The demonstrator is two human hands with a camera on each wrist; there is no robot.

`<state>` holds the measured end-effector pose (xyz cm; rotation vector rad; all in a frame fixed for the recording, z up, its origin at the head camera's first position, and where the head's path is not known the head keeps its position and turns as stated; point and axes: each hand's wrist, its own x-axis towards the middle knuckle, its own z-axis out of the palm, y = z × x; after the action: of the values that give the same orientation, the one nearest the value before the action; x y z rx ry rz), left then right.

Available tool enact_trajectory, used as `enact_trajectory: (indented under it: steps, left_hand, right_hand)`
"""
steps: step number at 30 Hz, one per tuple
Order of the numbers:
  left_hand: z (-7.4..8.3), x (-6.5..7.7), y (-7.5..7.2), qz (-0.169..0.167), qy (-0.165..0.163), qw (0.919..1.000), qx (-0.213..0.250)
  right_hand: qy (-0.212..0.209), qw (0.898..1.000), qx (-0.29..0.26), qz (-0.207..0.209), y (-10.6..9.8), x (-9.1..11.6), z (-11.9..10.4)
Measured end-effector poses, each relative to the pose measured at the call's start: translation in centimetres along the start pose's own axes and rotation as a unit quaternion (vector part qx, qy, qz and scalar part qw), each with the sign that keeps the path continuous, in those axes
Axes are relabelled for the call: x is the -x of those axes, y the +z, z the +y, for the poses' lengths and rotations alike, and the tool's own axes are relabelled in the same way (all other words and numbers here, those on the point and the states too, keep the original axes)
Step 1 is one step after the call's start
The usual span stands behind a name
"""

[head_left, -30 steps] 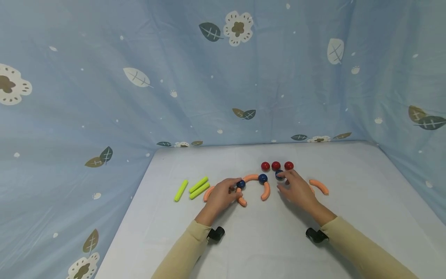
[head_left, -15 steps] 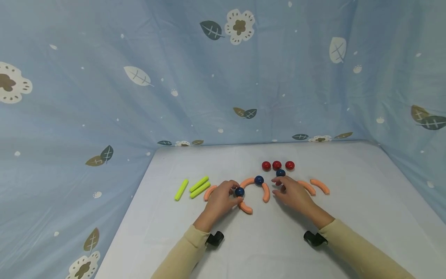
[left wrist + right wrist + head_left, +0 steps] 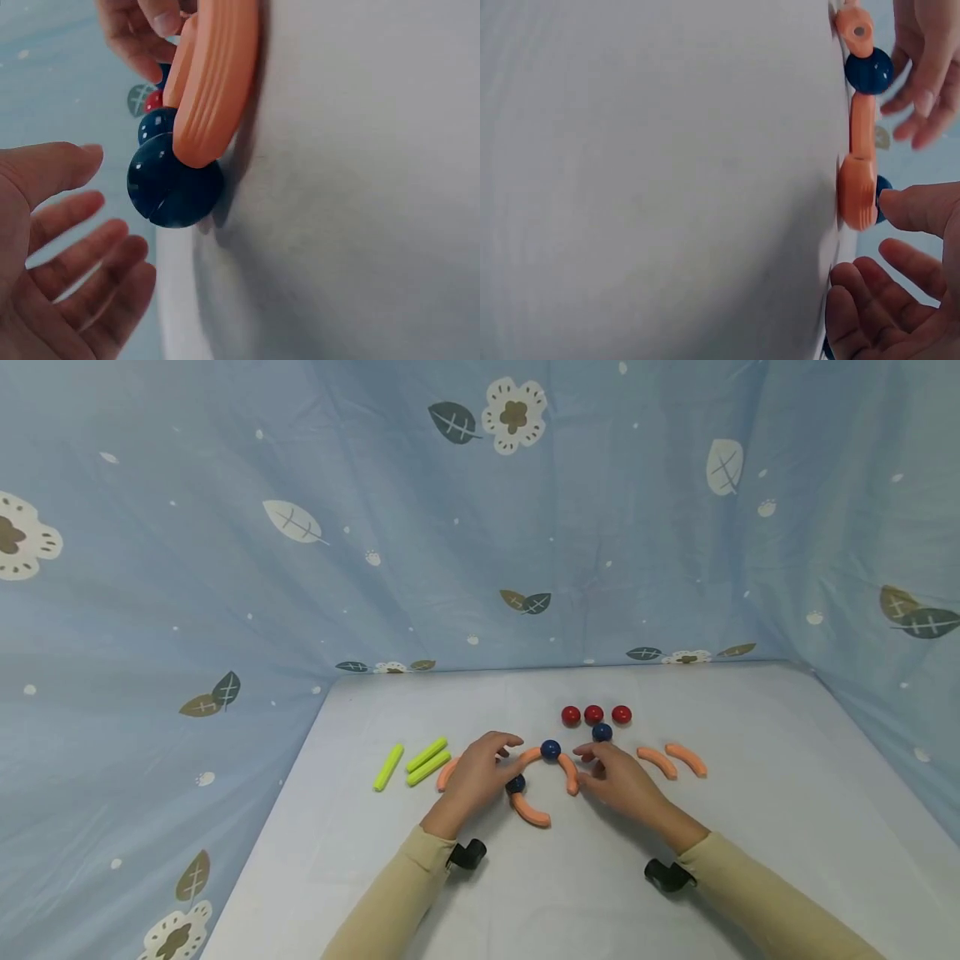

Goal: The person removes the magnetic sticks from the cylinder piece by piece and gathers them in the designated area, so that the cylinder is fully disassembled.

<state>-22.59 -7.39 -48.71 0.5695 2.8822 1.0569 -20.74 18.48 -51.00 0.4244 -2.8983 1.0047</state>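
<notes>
Curved orange sticks and blue balls form a joined chain on the white table. My left hand (image 3: 477, 773) is spread beside the lower-left blue ball (image 3: 172, 184), apart from it in the left wrist view. From that ball an orange curved stick (image 3: 531, 812) runs toward the front right. Another blue ball (image 3: 551, 749) joins two more orange sticks at the top of the arc. My right hand (image 3: 621, 783) is by the right orange stick (image 3: 567, 774), fingers loosely bent; its thumb is close to the stick's end, and I cannot tell whether it touches.
Behind the right hand sits a loose blue ball (image 3: 602, 732), with three red balls (image 3: 593, 714) further back. Two orange curved sticks (image 3: 657, 763) lie right. Three yellow-green straight sticks (image 3: 428, 767) lie left, near an orange stick (image 3: 447, 774) partly behind the left hand.
The left hand has let go of the lower-left blue ball. The joined chain has turned, its lower stick swinging toward the front right. The right hand has moved left, from the loose blue ball to the chain.
</notes>
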Motion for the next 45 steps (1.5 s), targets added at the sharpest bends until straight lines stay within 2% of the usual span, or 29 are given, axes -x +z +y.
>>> enact_trajectory:
  steps: [4, 9, 15, 28, 45]
  left_hand:
    - [0.2, -1.6, 0.1, -0.032, 0.035, 0.9987, -0.017]
    - [0.6, -3.4, 0.6, -0.075, 0.061, 0.9948, -0.032]
    - [0.7, -4.8, 1.3, -0.102, 0.057, 0.9919, -0.050]
    - [-0.1, -5.4, 1.8, -0.114, 0.056, 0.9916, -0.024]
    - [0.2, -5.5, 2.1, -0.103, 0.048, 0.9927, -0.040]
  right_hand:
    - [-0.001, 1.000, -0.013, -0.005, 0.1, 0.0, -0.4]
    - [0.004, 1.000, -0.024, -0.017, 0.4, -0.1, -0.8]
    - [0.000, 0.999, -0.023, -0.028, 0.8, -0.1, -1.1]
    - [0.011, 0.998, 0.018, -0.052, 0.9, -0.1, -1.5]
    - [-0.004, 0.998, 0.025, -0.057, 0.9, 0.0, -1.6]
